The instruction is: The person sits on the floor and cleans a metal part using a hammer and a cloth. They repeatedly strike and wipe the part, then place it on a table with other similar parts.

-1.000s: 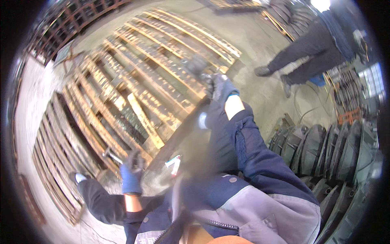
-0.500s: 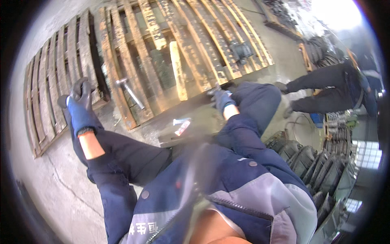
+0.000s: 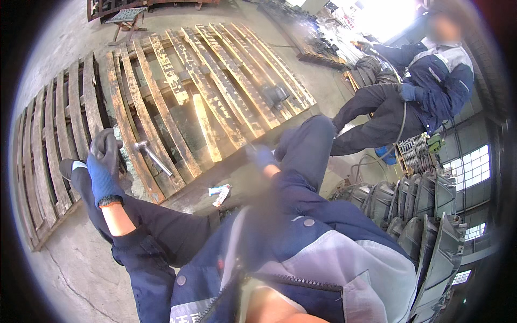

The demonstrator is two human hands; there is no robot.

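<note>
1 hammer (image 3: 156,159), metal-coloured, lying on the near L part of the larger pallet (image 3: 171,141); head to the L, handle slanting R & toward the person, across 2 slats. Hands, 2, both gloved: L hand (image 3: 105,168), blue w/ dark fingers, is at the L leg (image 3: 153,202), just beside the hammer but apart from it; fingers part-curled, nothing seen in grip. R hand (image 3: 262,156) is by the R leg (image 3: 307,145), near the pallet's front edge; blurred, so can't tell how far open or if it has hold of anything

Same pallet also carries 1 loose pale wood strip (image 3: 207,128), approx. mid, & 1 dark block (image 3: 275,95) toward its R end. Pallets total 2: the 2nd, darker pallet (image 3: 51,142) lies just L of the 1st

Betw. the legs, small white pack w/ blue & red (image 3: 221,195); can't tell if 1 or 2 pcs

Further out: 1 folding stool (image 3: 128,17) behind the pallets; 1 co-worker (image 3: 439,81) upper R, dark trousers, blue/grey jacket, w/ a hose (image 3: 404,116) passing 1 gloved hand at the lap; 1 blue container (image 3: 385,155) below that; many grey metal parts (image 3: 425,237) in rows, R side, too overlapped to count
</note>
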